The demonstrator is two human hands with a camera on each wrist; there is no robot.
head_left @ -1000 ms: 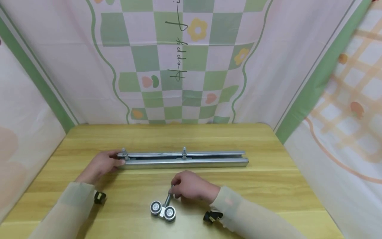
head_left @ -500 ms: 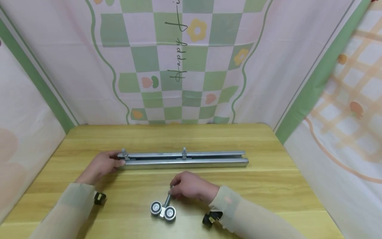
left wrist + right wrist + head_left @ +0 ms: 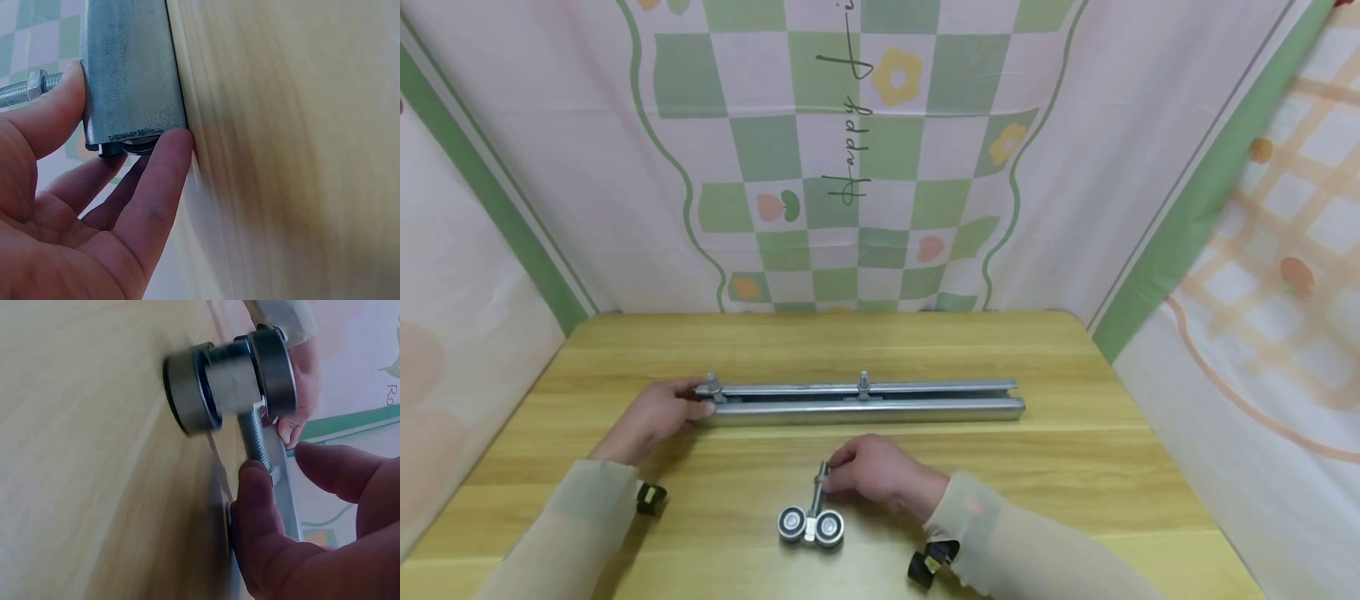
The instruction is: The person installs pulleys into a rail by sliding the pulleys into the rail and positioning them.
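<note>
A metal track rail (image 3: 880, 410) lies across the table, its slot facing up. Two bolts stand out of the slot, one at the rail's left end (image 3: 712, 385) and another (image 3: 863, 383) near the middle. My left hand (image 3: 658, 410) grips the left end, thumb on the slotted side and fingers about the end, where part of a wheel (image 3: 140, 145) shows inside. Nearer to me is a loose roller trolley (image 3: 810, 525), with dark-edged wheels and a threaded bolt (image 3: 253, 437) with a nut. My right hand (image 3: 883, 471) holds that bolt near its tip between thumb and fingers.
The wooden table (image 3: 1075, 475) carries the rail and ends at a printed cloth (image 3: 850, 250) behind. More cloth hangs at both sides. A black wrist camera (image 3: 651, 497) sits at the left cuff, another (image 3: 931, 562) at the right.
The trolley's bolt has swung more upright and its tip has risen away from me, along with the right fingertips. The left hand and the rail have stayed put.
</note>
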